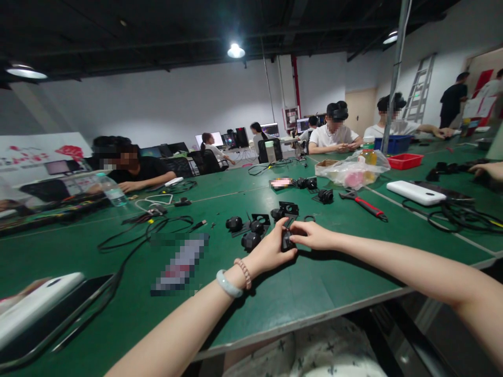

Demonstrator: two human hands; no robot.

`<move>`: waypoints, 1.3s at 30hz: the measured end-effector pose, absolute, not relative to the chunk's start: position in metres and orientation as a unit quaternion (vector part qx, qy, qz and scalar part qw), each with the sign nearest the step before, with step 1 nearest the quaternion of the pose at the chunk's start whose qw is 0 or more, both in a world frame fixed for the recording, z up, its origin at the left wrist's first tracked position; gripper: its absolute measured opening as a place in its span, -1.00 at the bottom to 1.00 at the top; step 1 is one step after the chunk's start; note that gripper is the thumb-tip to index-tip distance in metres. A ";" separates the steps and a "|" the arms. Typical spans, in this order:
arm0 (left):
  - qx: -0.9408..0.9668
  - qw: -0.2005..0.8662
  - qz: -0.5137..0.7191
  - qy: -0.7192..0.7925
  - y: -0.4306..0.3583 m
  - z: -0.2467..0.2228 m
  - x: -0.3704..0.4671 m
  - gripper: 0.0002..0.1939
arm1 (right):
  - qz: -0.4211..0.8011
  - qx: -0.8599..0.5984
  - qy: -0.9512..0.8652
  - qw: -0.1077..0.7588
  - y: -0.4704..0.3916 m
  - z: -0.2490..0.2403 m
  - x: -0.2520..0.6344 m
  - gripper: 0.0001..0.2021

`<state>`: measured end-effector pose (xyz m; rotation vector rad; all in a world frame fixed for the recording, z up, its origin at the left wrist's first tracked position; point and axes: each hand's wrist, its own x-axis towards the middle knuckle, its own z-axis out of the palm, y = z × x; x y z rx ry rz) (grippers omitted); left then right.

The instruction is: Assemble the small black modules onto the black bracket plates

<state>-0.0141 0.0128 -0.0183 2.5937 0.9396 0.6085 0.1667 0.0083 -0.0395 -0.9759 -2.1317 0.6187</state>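
Observation:
Between my two hands is a small black plastic part [287,240], just over the green table [314,283]. My left hand [274,246], with a bead bracelet and a pale bangle at the wrist, grips it from the left, thumb on top. From the right, the bent fingers of my right hand [310,234] pinch the same part. Its exact kind is too small and covered to tell. Close behind and to the left lie several black camera-like modules [251,241] and flat black brackets [260,218]. A black ring [309,219] rests beyond my right hand.
An adjustable wrench [363,204] with a red handle lies to the right, near a white power bank [415,192]. A blurred-out phone-shaped object [181,264] and black cables [137,235] are on the left. Farther back stand a plastic bag [349,170] and a red tray [406,161]. Co-workers sit around.

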 end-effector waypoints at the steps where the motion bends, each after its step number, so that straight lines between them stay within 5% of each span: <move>1: 0.907 0.157 0.213 0.328 0.013 -0.018 -0.014 -0.20 | 0.236 -0.378 -0.824 0.350 0.008 -0.039 0.167 -0.83; 39: 0.914 0.161 0.218 0.301 0.015 -0.021 -0.013 -0.20 | 0.204 -0.352 -0.849 0.338 0.006 -0.045 0.171 -0.70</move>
